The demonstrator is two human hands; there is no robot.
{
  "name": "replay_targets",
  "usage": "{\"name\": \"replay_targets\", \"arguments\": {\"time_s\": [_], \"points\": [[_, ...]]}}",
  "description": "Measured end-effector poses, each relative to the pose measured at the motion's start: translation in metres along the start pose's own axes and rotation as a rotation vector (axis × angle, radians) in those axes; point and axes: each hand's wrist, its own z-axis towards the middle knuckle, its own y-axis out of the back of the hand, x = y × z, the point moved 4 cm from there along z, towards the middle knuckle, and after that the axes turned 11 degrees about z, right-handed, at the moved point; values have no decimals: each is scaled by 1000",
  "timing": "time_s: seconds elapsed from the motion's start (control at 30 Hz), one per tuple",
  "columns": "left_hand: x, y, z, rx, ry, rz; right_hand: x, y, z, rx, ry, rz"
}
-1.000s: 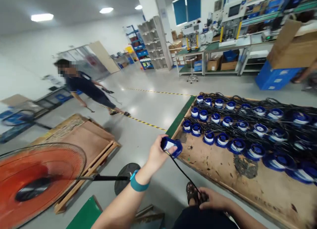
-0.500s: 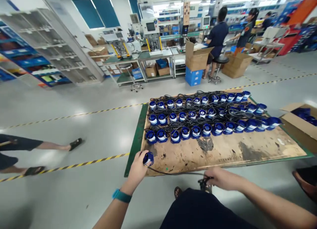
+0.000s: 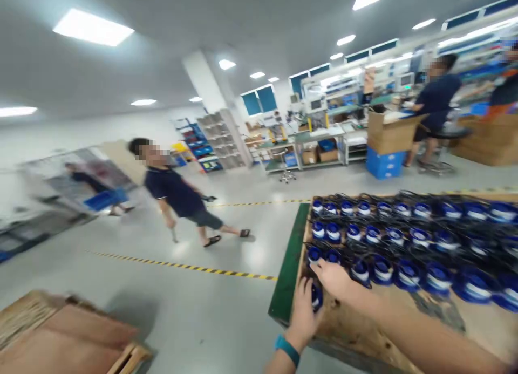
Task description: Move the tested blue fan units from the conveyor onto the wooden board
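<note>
My left hand (image 3: 304, 312), with a teal band at the wrist, is wrapped round a blue round housing (image 3: 317, 297) at the board's near left corner. Just above it, my right hand (image 3: 332, 278) reaches across to the left end of the front row. Its fingers are closed at the black cable (image 3: 343, 253) there, beside a blue housing (image 3: 314, 254); the fingertips are partly hidden and blurred. Several more blue housings (image 3: 381, 270) with white labels stand in three rows, black cables lying tangled between them.
The wooden board (image 3: 364, 323) has a green edge (image 3: 289, 266) on its left. A pallet with brown sheets (image 3: 65, 336) lies at lower left. A person (image 3: 174, 193) walks at left; another (image 3: 439, 93) is by a carton (image 3: 390, 134) on a blue box (image 3: 384, 163).
My view has swung left and up. My right hand has moved from the board's front edge, where it held the cable, to the front row's left end. The left hand still holds its housing.
</note>
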Motion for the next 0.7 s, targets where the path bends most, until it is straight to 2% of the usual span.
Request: {"name": "replay_targets", "arguments": {"time_s": [0.1, 0.17, 0.23, 0.33, 0.43, 0.5, 0.57, 0.63, 0.7], "points": [[1, 2, -2, -30, 71, -94, 0, -44, 28, 38, 56, 70], [1, 3, -7, -44, 59, -112, -1, -57, 30, 61, 60, 143], [3, 1, -11, -39, 31, -93, -1, -62, 19, 55, 64, 222], [11, -5, -12, -37, -12, -18, -8, -66, -24, -44, -7, 303], [20, -6, -7, -96, -80, 59, -27, -76, -93, -110, -165, 303], [26, -5, -3, -126, -125, 101, -45, -84, -143, -71, -261, 272], [32, -4, 2, -124, -165, 149, -64, -88, -185, -1, -289, 223], [36, -2, 8, -115, -192, 204, -83, -86, -209, 43, -261, 171], [39, 0, 14, -90, -210, 263, -102, -79, -214, 58, -231, 141]]}}
